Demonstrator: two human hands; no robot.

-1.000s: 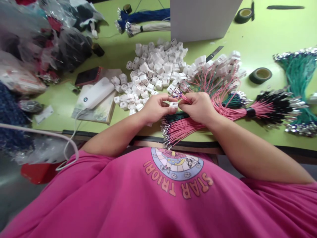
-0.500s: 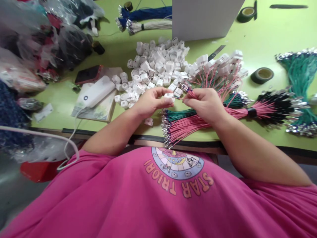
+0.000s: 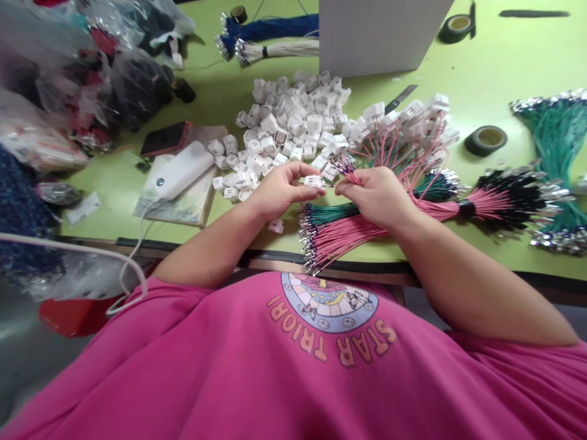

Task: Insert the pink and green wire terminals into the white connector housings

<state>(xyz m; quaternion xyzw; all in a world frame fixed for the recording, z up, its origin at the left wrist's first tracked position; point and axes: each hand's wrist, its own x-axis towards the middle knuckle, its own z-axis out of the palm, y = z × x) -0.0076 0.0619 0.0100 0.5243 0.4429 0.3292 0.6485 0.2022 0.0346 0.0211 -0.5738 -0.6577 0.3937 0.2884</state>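
Between thumb and fingers, my left hand (image 3: 284, 188) pinches a white plastic connector housing (image 3: 313, 181). Just to its right, my right hand (image 3: 378, 192) is closed on several pink wires with metal terminals (image 3: 346, 166), their tips pointing toward the housing. Whether a wire tip sits inside the housing is too small to tell. Below my right hand lies a bundle of pink and green wires (image 3: 348, 229) with metal ends. Behind both hands spreads a pile of white connector housings (image 3: 293, 122), and a single housing (image 3: 276, 226) lies near the table edge.
Wired connectors (image 3: 413, 128) lie behind my right hand, near a blade (image 3: 401, 99) and a tape roll (image 3: 486, 140). Green wires (image 3: 557, 140) are far right. A white power bank (image 3: 183, 171) and a phone (image 3: 165, 139) rest at left, beside plastic bags (image 3: 132, 79). A grey box (image 3: 376, 36) stands behind.
My right hand has shifted slightly left and the wire tips have come nearer to the housing. The housing has turned a little in my left hand.
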